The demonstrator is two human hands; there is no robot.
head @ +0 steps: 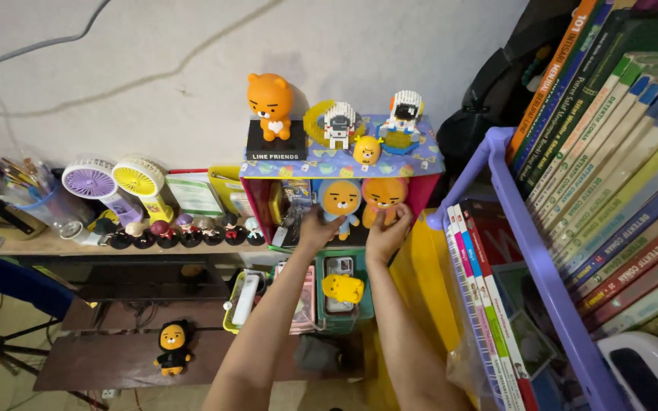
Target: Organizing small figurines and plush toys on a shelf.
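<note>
Both forearms reach up to a small open box shelf holding two bear plushes. Left hand touches the blue-hooded plush, fingers loosely curled; right hand cups the orange plush, fingers half open. On top stand one orange bear figure and two block figures. Two small fans sit left on the counter.

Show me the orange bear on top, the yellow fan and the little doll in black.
orange bear (270, 97), head view, its face
yellow fan (138, 178), head view, round grille
doll in black (172, 346), head view, its body
</note>
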